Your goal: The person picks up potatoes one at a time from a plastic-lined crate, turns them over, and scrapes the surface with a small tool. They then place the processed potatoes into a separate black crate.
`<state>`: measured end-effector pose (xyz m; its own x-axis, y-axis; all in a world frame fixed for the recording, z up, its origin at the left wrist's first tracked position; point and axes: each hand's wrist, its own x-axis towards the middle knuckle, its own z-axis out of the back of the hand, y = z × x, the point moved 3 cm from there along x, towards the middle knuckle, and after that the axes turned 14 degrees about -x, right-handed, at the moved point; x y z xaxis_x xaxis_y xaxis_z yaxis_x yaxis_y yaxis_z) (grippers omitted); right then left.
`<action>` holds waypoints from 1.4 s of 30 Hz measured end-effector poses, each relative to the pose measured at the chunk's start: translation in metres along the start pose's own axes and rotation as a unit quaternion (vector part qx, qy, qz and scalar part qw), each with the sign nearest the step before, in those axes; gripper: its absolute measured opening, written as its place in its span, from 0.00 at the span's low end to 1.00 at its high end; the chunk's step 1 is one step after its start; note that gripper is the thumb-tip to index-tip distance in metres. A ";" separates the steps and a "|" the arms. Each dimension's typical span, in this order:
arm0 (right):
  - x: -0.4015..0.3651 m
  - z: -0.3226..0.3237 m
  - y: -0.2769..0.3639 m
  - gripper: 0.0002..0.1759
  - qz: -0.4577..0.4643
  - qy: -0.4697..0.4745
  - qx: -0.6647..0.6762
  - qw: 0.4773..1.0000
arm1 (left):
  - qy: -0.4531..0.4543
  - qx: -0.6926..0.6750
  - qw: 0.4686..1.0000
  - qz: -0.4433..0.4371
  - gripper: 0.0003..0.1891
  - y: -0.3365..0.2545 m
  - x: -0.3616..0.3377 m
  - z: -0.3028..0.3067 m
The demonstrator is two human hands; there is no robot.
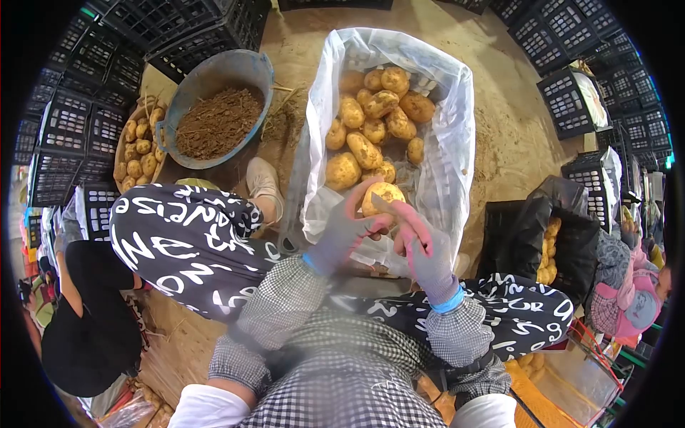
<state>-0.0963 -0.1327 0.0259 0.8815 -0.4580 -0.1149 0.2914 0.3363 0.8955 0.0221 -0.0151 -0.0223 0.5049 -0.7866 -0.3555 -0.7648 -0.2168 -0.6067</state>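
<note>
The left hand [341, 232] pinches a potato [389, 192] over the near end of a plastic-lined crate [454, 160]; the right hand [429, 250] pinches a small blade [382, 204] against it. From the hands, loose potatoes [382, 104] lie in the crate at twelve o'clock, a tub [251, 65] of soil [217, 128] stands at ten, and a black bag [510, 239] at three.
</note>
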 end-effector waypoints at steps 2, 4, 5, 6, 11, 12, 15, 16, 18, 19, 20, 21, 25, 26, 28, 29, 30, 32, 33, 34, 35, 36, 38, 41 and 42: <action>0.000 -0.003 -0.010 0.22 -0.002 -0.022 0.020 1.000 | -0.005 0.011 1.000 0.003 0.41 0.001 -0.003 0.001; 0.008 0.000 -0.015 0.21 -0.020 -0.041 0.053 0.998 | -0.009 0.025 1.000 0.008 0.41 -0.002 -0.002 -0.004; 0.008 0.002 -0.016 0.21 -0.030 -0.042 0.065 0.997 | -0.009 0.025 1.000 0.013 0.41 -0.001 -0.002 -0.004; 0.006 0.002 -0.012 0.21 -0.041 -0.025 0.067 0.997 | -0.008 0.025 1.000 0.016 0.40 -0.002 -0.003 -0.002; 0.003 -0.002 -0.012 0.21 -0.042 -0.017 0.077 0.996 | -0.006 0.013 1.000 0.011 0.39 -0.001 -0.004 -0.004; 0.006 0.001 -0.012 0.21 -0.054 -0.024 0.098 0.993 | -0.007 0.021 1.000 0.011 0.39 -0.002 -0.004 -0.006; 0.005 0.002 -0.003 0.21 -0.057 -0.017 0.093 0.994 | -0.007 0.025 0.999 0.021 0.39 -0.002 -0.003 -0.006; 0.004 0.001 -0.001 0.21 -0.053 -0.007 0.082 0.995 | -0.010 0.024 0.999 0.026 0.39 -0.001 -0.003 -0.004; 0.006 0.003 -0.006 0.22 -0.055 0.005 0.089 0.994 | -0.003 0.027 0.999 0.021 0.39 0.001 -0.003 -0.003; 0.006 0.003 -0.009 0.22 -0.056 0.011 0.094 0.994 | 0.001 0.030 0.999 0.018 0.39 0.002 -0.003 -0.003; 0.003 0.000 -0.014 0.22 -0.041 0.018 0.066 0.997 | -0.003 0.038 0.999 0.019 0.39 0.003 -0.002 -0.003; 0.000 -0.004 -0.019 0.22 -0.024 0.025 0.036 0.999 | -0.006 0.047 0.999 0.019 0.39 0.002 -0.001 -0.003; 0.007 0.004 -0.028 0.21 -0.031 -0.027 0.089 0.995 | -0.005 0.047 0.999 0.006 0.38 0.004 0.001 -0.005; 0.007 0.004 -0.028 0.21 -0.040 -0.038 0.113 0.992 | -0.010 0.047 0.999 0.014 0.37 0.004 0.001 -0.004; 0.006 0.007 -0.021 0.21 -0.052 -0.027 0.144 0.988 | -0.019 0.046 0.998 0.028 0.36 0.004 0.002 -0.005; 0.005 0.006 -0.024 0.22 -0.040 -0.030 0.127 0.991 | -0.018 0.020 0.999 0.030 0.35 0.004 0.003 -0.005; 0.004 0.004 -0.026 0.22 -0.028 -0.032 0.110 0.993 | -0.018 -0.006 0.999 0.031 0.35 0.005 0.003 -0.005; 0.003 0.003 -0.031 0.22 -0.027 -0.042 0.103 0.993 | -0.019 -0.031 0.999 0.040 0.33 0.006 0.000 -0.004; 0.007 0.006 -0.026 0.22 -0.039 -0.051 0.112 0.992 | -0.020 -0.030 0.998 0.046 0.32 0.006 -0.002 -0.006; 0.010 0.009 -0.023 0.22 -0.048 -0.062 0.121 0.990 | -0.017 -0.029 0.998 0.051 0.31 0.005 -0.002 -0.008; 0.009 0.009 -0.020 0.22 -0.035 -0.054 0.121 0.991 | -0.007 -0.048 0.997 0.058 0.30 0.005 0.001 -0.008; 0.006 0.007 -0.017 0.22 -0.022 -0.044 0.120 0.992 | 0.003 -0.067 0.996 0.065 0.28 0.007 0.002 -0.008; 0.001 0.003 -0.017 0.21 -0.009 -0.028 0.113 0.993 | -0.008 -0.104 0.991 0.080 0.26 0.009 0.000 -0.007; -0.004 -0.005 -0.023 0.22 -0.008 -0.015 0.076 0.997 | -0.045 -0.148 0.982 0.105 0.24 0.006 -0.004 -0.009; -0.005 -0.006 -0.021 0.22 -0.007 -0.012 0.051 0.999 | -0.044 -0.161 0.980 0.109 0.23 0.009 -0.004 -0.006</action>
<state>-0.1051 -0.1329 0.0050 0.8683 -0.4816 -0.1187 0.2631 0.2442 0.9334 0.0114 -0.0176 -0.0221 0.3366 -0.7852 -0.5198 -0.9380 -0.2311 -0.2583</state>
